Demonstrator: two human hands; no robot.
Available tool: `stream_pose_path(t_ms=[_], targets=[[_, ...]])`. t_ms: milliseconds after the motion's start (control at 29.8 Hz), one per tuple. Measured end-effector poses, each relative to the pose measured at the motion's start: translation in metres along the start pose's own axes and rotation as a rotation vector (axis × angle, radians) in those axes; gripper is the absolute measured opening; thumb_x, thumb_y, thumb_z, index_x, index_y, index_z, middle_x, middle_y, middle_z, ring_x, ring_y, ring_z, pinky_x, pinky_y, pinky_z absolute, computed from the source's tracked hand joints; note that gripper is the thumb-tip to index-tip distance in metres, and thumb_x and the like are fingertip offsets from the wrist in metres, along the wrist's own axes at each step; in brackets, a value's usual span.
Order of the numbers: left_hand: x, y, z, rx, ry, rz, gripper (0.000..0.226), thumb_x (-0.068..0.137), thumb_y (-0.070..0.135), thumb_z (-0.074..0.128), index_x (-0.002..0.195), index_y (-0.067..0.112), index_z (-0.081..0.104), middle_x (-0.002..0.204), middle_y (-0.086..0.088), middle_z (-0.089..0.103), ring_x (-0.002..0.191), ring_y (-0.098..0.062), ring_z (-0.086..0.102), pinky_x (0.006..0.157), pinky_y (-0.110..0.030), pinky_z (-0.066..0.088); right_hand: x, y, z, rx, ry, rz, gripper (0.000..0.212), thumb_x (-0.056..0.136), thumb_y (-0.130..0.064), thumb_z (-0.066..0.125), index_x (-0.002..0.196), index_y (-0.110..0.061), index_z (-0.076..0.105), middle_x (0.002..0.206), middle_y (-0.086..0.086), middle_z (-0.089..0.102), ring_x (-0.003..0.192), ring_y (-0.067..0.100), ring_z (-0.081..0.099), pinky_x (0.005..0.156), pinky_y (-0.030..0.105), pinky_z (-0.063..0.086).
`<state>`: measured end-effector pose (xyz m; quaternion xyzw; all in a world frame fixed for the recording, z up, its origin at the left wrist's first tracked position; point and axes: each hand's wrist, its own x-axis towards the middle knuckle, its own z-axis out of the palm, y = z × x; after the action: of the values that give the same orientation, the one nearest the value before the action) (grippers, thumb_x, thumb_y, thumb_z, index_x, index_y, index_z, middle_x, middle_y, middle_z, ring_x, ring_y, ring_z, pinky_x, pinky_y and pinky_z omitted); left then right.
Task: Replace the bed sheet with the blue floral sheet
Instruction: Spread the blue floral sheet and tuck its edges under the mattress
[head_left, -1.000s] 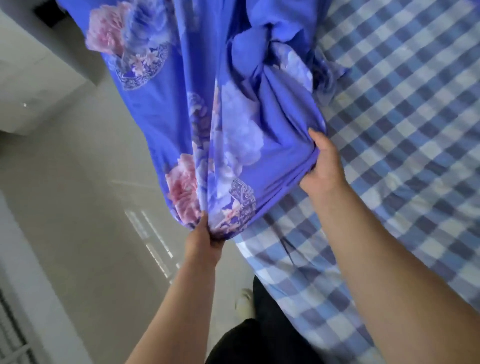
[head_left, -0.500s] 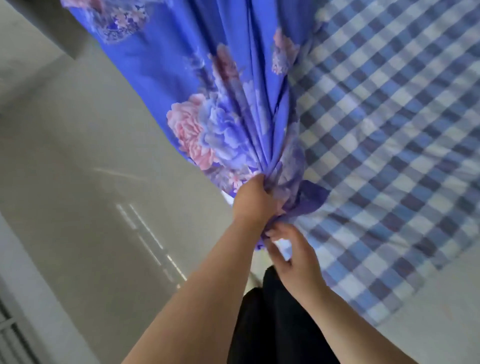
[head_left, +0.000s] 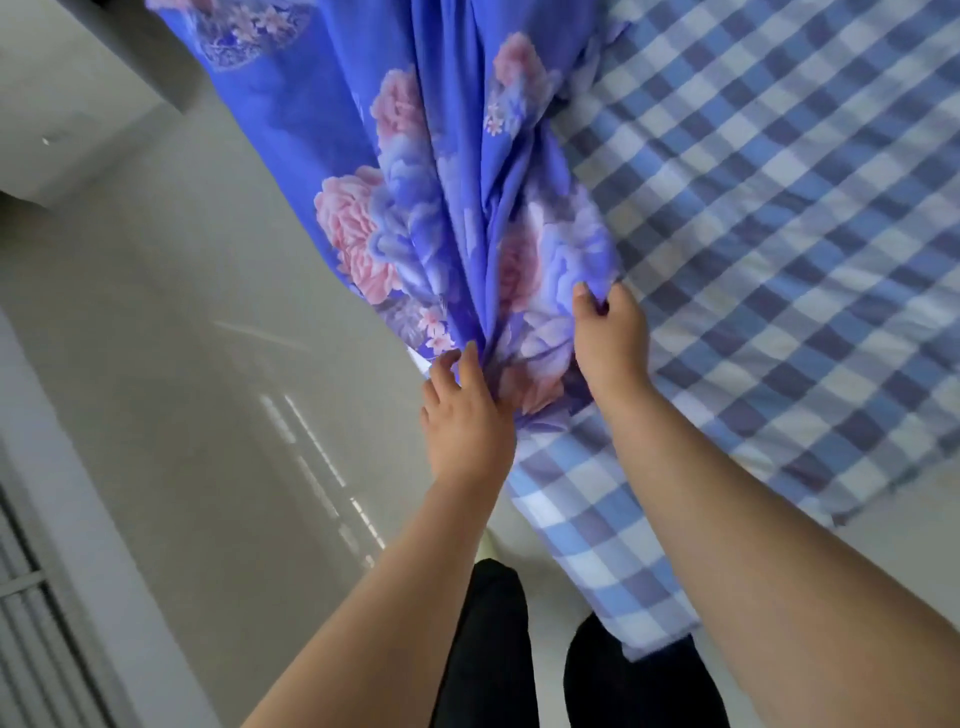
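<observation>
Two hands work the same bunched end of the blue floral sheet, which lies gathered in long folds along the left edge of the bed and partly overhangs the floor. Your left hand sits at the near tip of the bundle, its fingers spread and only loosely curved against the cloth; whether the thumb pinches any fabric cannot be told from this view. Your right hand is just to the right and slightly farther, fingers curled into a fold on the sheet's right side, so it grips the fabric. Note the governing relation: the sheet's long axis runs from your hands away toward the far left, with nearly all of its bulk lying beyond the fingertips, while the area it must cover extends to the right. The checked sheet is still spread over the mattress beneath and beside the bundle, so judge the replacement as at an early stage. The right hand is nearer the bed surface and is the better placed to carry an edge rightward; the left hand is nearer the overhanging side and suits holding the near corner. Expect the thin cloth to slide and drag in folds rather than open flat, and watch the hanging portion, which could pull the bundle toward the floor.
</observation>
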<state>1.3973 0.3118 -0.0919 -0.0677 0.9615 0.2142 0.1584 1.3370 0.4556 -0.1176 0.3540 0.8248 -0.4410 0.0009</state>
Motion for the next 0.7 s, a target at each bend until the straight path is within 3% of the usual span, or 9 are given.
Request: stream_pose_path(t_ms=[134, 201, 268, 335, 436, 503, 570, 637, 704], targets=[[-0.038, 0.034, 0.038, 0.063, 0.133, 0.450, 0.082, 0.075, 0.049, 0.063, 0.145, 0.016, 0.034, 0.146, -0.005, 0.040, 0.130, -0.028, 0.041, 0.109, -0.041, 0.034, -0.057, 0.042, -0.063, 0.036, 0.186, -0.494, 0.028, 0.088, -0.024, 0.052, 0.075, -0.001, 0.059, 0.073, 0.016, 0.057, 0.070, 0.028, 0.051, 0.065, 0.036, 0.041], [-0.057, 0.054, 0.061, 0.038, 0.121, 0.479, 0.064, 0.082, 0.044, 0.052, 0.137, 0.012, 0.047, 0.140, -0.005, 0.049, 0.129, -0.028, 0.044, 0.107, -0.045, 0.036, -0.085, 0.067, -0.085, 0.061, 0.043, -0.592, 0.025, 0.087, -0.021, 0.054, 0.082, 0.001, 0.064, 0.079, 0.015, 0.059, 0.076, 0.024, 0.054, 0.071, 0.031, 0.043], [-0.077, 0.089, 0.080, -0.234, 0.151, 0.361, 0.035, 0.084, 0.031, 0.049, 0.108, 0.012, 0.064, 0.110, -0.002, 0.064, 0.105, -0.026, 0.056, 0.091, -0.046, 0.045, -0.093, 0.092, -0.119, 0.100, -0.138, -0.589, 0.031, 0.091, -0.029, 0.053, 0.089, -0.001, 0.066, 0.088, 0.010, 0.058, 0.084, 0.020, 0.055, 0.078, 0.023, 0.044], [-0.088, 0.113, 0.090, -0.498, 0.218, 0.163, 0.012, 0.077, 0.017, 0.053, 0.084, 0.014, 0.063, 0.082, 0.003, 0.063, 0.078, -0.022, 0.055, 0.072, -0.043, 0.047, -0.081, 0.102, -0.152, 0.203, -0.245, -0.466, 0.031, 0.093, -0.040, 0.048, 0.095, -0.014, 0.065, 0.098, -0.003, 0.054, 0.091, 0.013, 0.055, 0.083, 0.019, 0.043], [-0.101, 0.139, 0.100, -0.552, 0.209, 0.051, 0.034, 0.067, 0.003, 0.051, 0.090, 0.025, 0.061, 0.078, 0.009, 0.061, 0.074, -0.017, 0.054, 0.068, -0.034, 0.047, -0.022, 0.116, -0.179, 0.279, -0.382, -0.037, 0.031, 0.088, -0.052, 0.046, 0.098, -0.023, 0.053, 0.101, -0.015, 0.055, 0.090, -0.012, 0.055, 0.079, 0.014, 0.043], [-0.112, 0.148, 0.102, -0.535, 0.121, 0.089, 0.042, 0.064, 0.004, 0.051, 0.096, 0.032, 0.055, 0.081, 0.009, 0.065, 0.075, -0.017, 0.057, 0.069, -0.031, 0.047, 0.014, 0.119, -0.173, 0.285, -0.576, 0.189, 0.059, 0.085, -0.064, 0.042, 0.104, -0.011, 0.058, 0.105, -0.001, 0.065, 0.096, 0.001, 0.062, 0.087, 0.031, 0.050], [-0.124, 0.144, 0.106, -0.470, 0.058, 0.129, 0.040, 0.063, 0.007, 0.054, 0.094, 0.032, 0.055, 0.076, 0.006, 0.066, 0.071, -0.018, 0.057, 0.067, -0.032, 0.046, 0.028, 0.114, -0.161, 0.346, -0.793, 0.418, 0.064, 0.084, -0.069, 0.044, 0.114, -0.015, 0.062, 0.118, 0.001, 0.064, 0.099, 0.010, 0.063, 0.092, 0.034, 0.050], [-0.138, 0.134, 0.106, -0.378, 0.031, 0.159, 0.029, 0.058, 0.011, 0.057, 0.082, 0.026, 0.060, 0.066, 0.003, 0.063, 0.064, -0.019, 0.053, 0.062, -0.031, 0.041, 0.028, 0.101, -0.148, 0.439, -0.959, 0.514, 0.054, 0.083, -0.060, 0.056, 0.106, -0.012, 0.068, 0.111, 0.007, 0.068, 0.093, 0.014, 0.067, 0.088, 0.032, 0.052], [-0.146, 0.121, 0.103, -0.342, 0.025, 0.151, 0.017, 0.052, 0.013, 0.060, 0.065, 0.022, 0.057, 0.057, 0.005, 0.054, 0.058, -0.018, 0.047, 0.057, -0.028, 0.037, 0.027, 0.089, -0.139, 0.431, -0.889, 0.453, 0.034, 0.083, -0.044, 0.066, 0.092, -0.011, 0.071, 0.096, 0.010, 0.071, 0.085, 0.016, 0.069, 0.091, 0.035, 0.054]])
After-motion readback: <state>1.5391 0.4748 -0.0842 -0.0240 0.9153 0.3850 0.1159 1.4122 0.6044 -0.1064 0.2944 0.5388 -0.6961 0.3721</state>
